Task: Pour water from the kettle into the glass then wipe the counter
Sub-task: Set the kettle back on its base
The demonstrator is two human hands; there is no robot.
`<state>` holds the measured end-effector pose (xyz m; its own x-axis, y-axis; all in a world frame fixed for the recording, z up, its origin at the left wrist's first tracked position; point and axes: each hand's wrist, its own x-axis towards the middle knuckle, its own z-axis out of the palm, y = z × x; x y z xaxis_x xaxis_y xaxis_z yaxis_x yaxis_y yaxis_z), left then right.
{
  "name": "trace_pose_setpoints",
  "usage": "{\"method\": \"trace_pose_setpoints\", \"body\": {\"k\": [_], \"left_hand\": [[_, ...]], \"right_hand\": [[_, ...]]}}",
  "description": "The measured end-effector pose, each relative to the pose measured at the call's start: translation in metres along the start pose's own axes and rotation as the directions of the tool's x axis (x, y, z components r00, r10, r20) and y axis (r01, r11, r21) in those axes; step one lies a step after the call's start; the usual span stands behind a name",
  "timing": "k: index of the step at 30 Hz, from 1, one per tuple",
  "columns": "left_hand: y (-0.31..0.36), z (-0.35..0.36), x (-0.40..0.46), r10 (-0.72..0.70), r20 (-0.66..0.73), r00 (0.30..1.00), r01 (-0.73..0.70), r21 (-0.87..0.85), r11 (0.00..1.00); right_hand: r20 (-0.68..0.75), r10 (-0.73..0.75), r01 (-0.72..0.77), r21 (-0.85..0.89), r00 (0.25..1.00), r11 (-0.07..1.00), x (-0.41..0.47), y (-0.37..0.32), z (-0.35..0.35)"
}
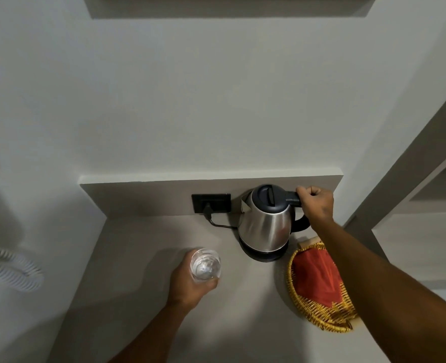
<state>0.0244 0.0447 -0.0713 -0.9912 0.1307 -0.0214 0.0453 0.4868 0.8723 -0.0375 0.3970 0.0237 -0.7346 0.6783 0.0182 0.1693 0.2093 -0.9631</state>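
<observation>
A steel kettle (265,226) with a black lid stands on its black base at the back of the grey counter (143,310). My right hand (317,204) is closed around the top of the kettle's black handle. A clear glass (206,264) stands upright on the counter, in front and left of the kettle. My left hand (190,285) wraps around the glass from the near side. A red cloth (314,276) lies in a woven basket to the right.
The yellow woven basket (321,317) sits at the counter's right edge, partly under my right forearm. A black wall socket (211,203) with the kettle's plug and cord is left of the kettle. A blurred white fan (10,268) is at the left. Shelves stand at the right.
</observation>
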Motion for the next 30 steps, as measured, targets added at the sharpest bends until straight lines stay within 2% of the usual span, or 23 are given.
{"method": "trace_pose_setpoints", "body": {"k": [8,16,25,30], "left_hand": [[0.002,0.0,0.0,-0.009,-0.009,1.0,0.009,-0.005,1.0],[0.003,0.0,0.0,-0.005,0.006,1.0,0.005,0.0,1.0],[-0.005,0.001,0.002,0.026,0.003,1.0,-0.026,-0.005,1.0],[-0.007,-0.001,0.002,0.038,0.026,0.999,-0.036,-0.053,0.998]], "right_hand": [[0.034,-0.024,0.025,-0.016,0.999,1.0,0.008,0.01,-0.005],[0.052,0.022,-0.021,-0.009,0.998,1.0,0.005,0.022,-0.016],[0.102,-0.038,0.043,-0.045,0.994,0.998,-0.007,0.006,-0.01],[-0.07,0.02,-0.022,-0.026,0.997,0.999,-0.051,0.027,-0.029]]}}
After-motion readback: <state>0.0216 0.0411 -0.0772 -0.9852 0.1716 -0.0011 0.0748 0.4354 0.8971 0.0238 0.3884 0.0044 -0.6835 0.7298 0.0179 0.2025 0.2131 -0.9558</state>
